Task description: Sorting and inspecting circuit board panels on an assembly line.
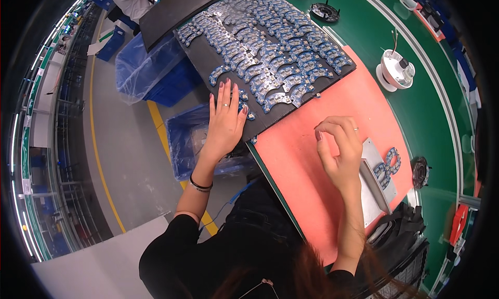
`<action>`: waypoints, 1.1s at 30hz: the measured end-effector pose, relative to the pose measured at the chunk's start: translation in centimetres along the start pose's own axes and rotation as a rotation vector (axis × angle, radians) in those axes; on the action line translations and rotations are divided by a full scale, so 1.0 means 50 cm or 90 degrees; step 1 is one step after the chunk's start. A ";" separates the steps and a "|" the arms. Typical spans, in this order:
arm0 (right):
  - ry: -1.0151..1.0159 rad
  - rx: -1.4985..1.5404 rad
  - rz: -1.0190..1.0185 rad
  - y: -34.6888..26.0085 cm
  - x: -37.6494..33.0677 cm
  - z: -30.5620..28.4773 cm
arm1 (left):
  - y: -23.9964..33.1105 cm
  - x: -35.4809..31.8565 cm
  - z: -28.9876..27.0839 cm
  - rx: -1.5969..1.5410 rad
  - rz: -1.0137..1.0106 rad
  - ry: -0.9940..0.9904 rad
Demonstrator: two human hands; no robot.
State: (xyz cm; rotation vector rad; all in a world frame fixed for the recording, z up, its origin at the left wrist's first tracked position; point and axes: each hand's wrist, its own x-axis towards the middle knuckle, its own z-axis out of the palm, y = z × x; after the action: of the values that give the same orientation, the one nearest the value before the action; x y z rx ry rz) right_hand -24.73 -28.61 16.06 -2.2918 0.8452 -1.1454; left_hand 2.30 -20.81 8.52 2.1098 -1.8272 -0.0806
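My left hand [225,119] lies over the near left corner of the black board [280,112], fingers stretched out and slightly apart. Partly covered beside its thumb are blue curved circuit boards [250,115]; whether the hand touches them I cannot tell. Just beyond its fingertips sits a single curved circuit board [218,73]. Rows of such boards [280,60] cover much of the black board. My right hand [340,151] hovers above the pink mat [291,158], fingers loosely curled, the thumb near the fingertips and nothing visible in it. To its right stands a metal fixture [375,187] with blue ring-shaped circuit boards [389,166].
On the green bench [416,117] are a white round housing [396,70] with wires and black round parts [325,12] [420,172]. Blue lined bins [156,70] [179,143] stand on the floor at left. Another person [130,0] is at the far left. A black bag [397,236] lies near right.
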 end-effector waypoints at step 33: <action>-0.007 0.054 0.122 0.017 0.000 -0.032 | -0.277 0.151 0.032 0.048 -0.097 0.119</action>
State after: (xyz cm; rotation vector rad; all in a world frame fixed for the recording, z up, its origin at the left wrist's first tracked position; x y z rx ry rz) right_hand -26.34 -29.37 16.43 -2.0964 0.9708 -1.0628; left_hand 16.26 -26.96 4.29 2.2244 -1.5844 0.1451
